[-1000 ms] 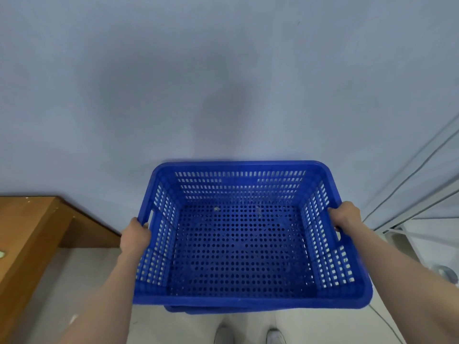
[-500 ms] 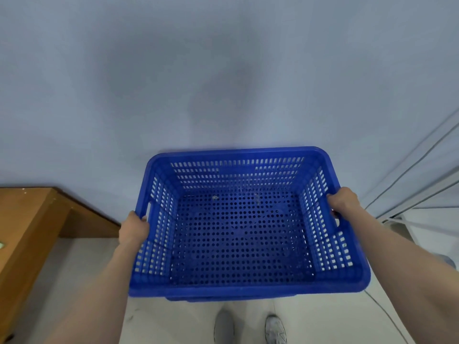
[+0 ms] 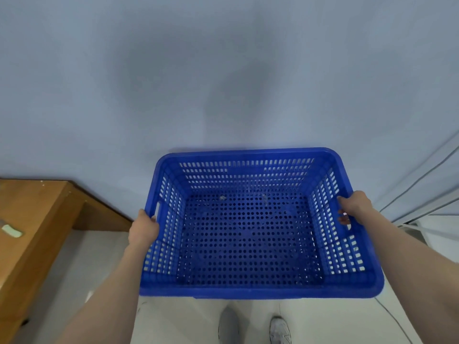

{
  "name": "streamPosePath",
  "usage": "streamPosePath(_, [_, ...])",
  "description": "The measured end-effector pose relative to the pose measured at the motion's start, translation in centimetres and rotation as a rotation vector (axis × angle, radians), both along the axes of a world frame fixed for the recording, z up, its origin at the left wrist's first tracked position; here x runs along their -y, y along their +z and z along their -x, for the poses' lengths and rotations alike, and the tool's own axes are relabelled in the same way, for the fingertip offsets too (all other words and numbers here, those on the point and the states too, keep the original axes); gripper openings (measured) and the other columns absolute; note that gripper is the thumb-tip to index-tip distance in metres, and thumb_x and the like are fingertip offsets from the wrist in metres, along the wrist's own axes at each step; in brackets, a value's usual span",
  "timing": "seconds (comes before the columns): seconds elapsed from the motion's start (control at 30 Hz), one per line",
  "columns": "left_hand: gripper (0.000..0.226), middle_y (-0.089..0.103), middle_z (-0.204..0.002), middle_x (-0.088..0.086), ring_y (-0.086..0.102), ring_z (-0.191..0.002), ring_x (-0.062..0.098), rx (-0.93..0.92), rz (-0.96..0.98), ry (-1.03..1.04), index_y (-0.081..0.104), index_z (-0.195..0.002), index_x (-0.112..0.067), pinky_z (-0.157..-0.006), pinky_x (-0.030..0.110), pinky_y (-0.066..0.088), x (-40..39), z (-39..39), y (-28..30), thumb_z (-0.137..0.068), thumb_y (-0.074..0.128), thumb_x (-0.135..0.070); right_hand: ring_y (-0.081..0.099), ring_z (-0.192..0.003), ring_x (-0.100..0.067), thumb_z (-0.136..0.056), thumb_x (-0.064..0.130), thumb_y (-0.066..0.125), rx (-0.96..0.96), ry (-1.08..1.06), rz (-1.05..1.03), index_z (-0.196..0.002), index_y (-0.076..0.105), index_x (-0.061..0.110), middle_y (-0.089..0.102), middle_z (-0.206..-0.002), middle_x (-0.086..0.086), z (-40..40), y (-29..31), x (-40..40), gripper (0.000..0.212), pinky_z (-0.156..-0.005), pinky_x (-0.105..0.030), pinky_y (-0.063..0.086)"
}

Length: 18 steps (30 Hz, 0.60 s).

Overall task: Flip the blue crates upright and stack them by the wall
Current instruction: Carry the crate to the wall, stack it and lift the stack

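Note:
A blue perforated crate point(image 3: 248, 291) is upright with its open side facing me, its far rim close to the pale wall point(image 3: 223, 70). My left hand point(image 3: 143, 230) grips the crate's left rim at the handle slot. My right hand point(image 3: 354, 207) grips the right rim, fingers hooked through the handle slot. A sliver of a second blue crate point(image 3: 248, 298) shows under the front edge; whether the upper crate rests in it I cannot tell.
A brown wooden table point(image 3: 32, 219) stands at the left against the wall, with a small pale object point(image 3: 11, 230) on it. My shoes point(image 3: 279, 330) are on the light floor below the crate. A metal frame and cables point(image 3: 422, 194) are at the right.
The crate has sunk lower over the crate beneath, so less of that one shows under the front edge. Both hands keep their grip on the side rims.

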State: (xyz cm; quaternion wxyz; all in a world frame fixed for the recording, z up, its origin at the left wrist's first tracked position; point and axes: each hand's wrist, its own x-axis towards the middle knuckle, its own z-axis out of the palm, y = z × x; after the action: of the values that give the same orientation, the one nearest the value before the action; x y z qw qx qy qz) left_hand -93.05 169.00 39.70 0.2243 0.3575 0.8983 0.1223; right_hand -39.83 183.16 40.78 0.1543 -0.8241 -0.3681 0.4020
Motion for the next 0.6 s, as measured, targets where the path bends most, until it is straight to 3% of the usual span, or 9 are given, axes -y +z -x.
streamPosePath(0.1, [0.017, 0.059, -0.092, 0.019, 0.058, -0.079, 0.037, -0.014, -0.003, 0.018, 0.040, -0.102, -0.009, -0.068, 0.044, 0.049, 0.4, 0.0, -0.3, -0.099, 0.044, -0.024, 0.062, -0.057, -0.039, -0.095, 0.022, 0.056, 0.016, -0.011, -0.053, -0.103, 0.048, -0.003, 0.063, -0.078, -0.027, -0.1, -0.4, 0.8, 0.027, -0.058, -0.055, 0.058])
streamPosePath(0.2, [0.014, 0.059, -0.085, 0.015, 0.058, -0.072, 0.034, -0.029, -0.019, -0.001, 0.038, -0.100, -0.011, -0.061, 0.041, 0.049, 0.7, -0.1, -0.3, -0.097, 0.046, -0.022, 0.064, -0.053, -0.035, -0.093, 0.026, 0.054, 0.119, 0.058, -0.110, -0.095, 0.054, -0.001, 0.064, -0.067, -0.021, 0.1, -0.1, 1.6, 0.027, -0.050, -0.037, 0.054])
streamPosePath(0.27, [0.014, 0.060, -0.084, 0.014, 0.059, -0.070, 0.034, -0.025, -0.016, -0.017, 0.039, -0.100, -0.011, -0.060, 0.042, 0.051, 0.6, 0.1, -0.4, -0.097, 0.046, -0.022, 0.063, -0.059, -0.034, -0.093, 0.029, 0.053, 0.192, 0.093, -0.145, -0.094, 0.055, -0.002, 0.064, -0.073, -0.019, 0.3, 0.0, 1.9, 0.030, -0.053, -0.030, 0.047])
streamPosePath(0.37, [0.017, 0.060, -0.082, 0.015, 0.059, -0.068, 0.035, -0.069, -0.053, -0.021, 0.041, -0.099, -0.010, -0.062, 0.045, 0.052, 0.6, 0.2, -0.9, -0.098, 0.045, -0.026, 0.058, -0.072, -0.034, -0.093, 0.029, 0.052, 0.229, 0.118, -0.197, -0.090, 0.054, 0.000, 0.060, -0.085, -0.017, 0.5, -0.3, 2.0, 0.029, -0.064, -0.033, 0.045])
streamPosePath(0.6, [0.022, 0.061, -0.083, 0.016, 0.060, -0.069, 0.036, -0.124, -0.114, -0.021, 0.041, -0.095, -0.009, -0.064, 0.047, 0.055, 0.1, 0.5, -1.6, -0.099, 0.045, -0.030, 0.055, -0.072, -0.034, -0.094, 0.029, 0.053, 0.252, 0.108, -0.219, -0.084, 0.052, 0.000, 0.058, -0.083, -0.018, 0.6, -0.6, 1.6, 0.030, -0.065, -0.034, 0.043])
